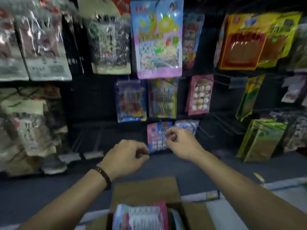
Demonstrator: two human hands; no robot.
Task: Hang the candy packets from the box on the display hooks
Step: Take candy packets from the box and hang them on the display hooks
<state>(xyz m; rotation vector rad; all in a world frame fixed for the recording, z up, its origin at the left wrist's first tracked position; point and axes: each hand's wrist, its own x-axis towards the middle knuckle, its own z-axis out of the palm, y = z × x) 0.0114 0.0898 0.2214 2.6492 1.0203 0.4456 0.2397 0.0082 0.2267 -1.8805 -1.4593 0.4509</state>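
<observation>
Mostly filling the view is a dark display wall (99, 100), seen from head height and blurred by motion, with rows of bright snack bags hanging from it. Low in the middle, closest to the viewer, sits an open cardboard box (144, 190), one flap folded back toward the wall. Inside it stand the packets (139, 216), upright and pressed together, pink and pale blue with white panels. One matching pink packet (156, 130) already hangs in the lowest row, straight ahead. Two bare arms reach over the box toward it. The right hand (181, 141) is in front of that packet's right edge, fingers curled, thumb near the forefinger; the blur hides whether it pinches the film or only hovers. The left hand (127, 156) is lower, just beside the packet's bottom-left corner, also curled with the thumb tucked close to the fingers. It seems to hold nothing, though I cannot tell for sure. Thin wire hooks (88, 140) stand bare to the left of the pink packet. A dark wristband (103, 173) circles the left wrist. The packets look light, floppy and glossy, so probably slippery. The safest hold is likely a pinch at the flat top seal beside the hang hole, not on the filled body.
</observation>
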